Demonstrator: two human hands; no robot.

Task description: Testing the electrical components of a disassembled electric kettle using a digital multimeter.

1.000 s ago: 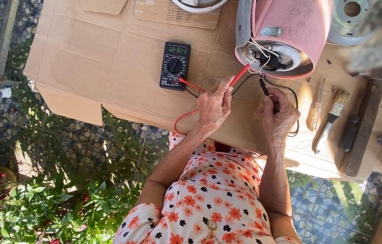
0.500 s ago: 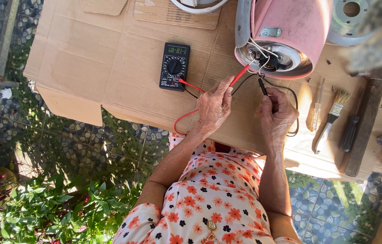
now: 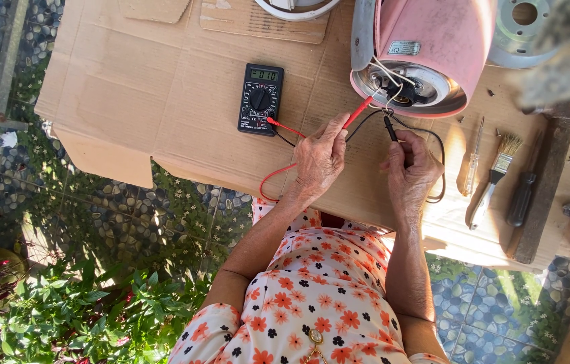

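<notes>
Here, the left hand (image 3: 319, 158) pinches a red probe (image 3: 359, 112) and the right hand (image 3: 412, 168) grips a black probe (image 3: 389, 127), tips at the wiring of a pink appliance (image 3: 433, 47) near the surface's (image 3: 164, 101) far edge; a black multimeter (image 3: 260, 99) lies left of the hands.

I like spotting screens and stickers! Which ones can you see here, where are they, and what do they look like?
Multimeter screen: small greenish-grey rectangle atop the black meter on the cardboard.
Sticker label: small silver rectangle on the pink appliance's side, top right.
</notes>
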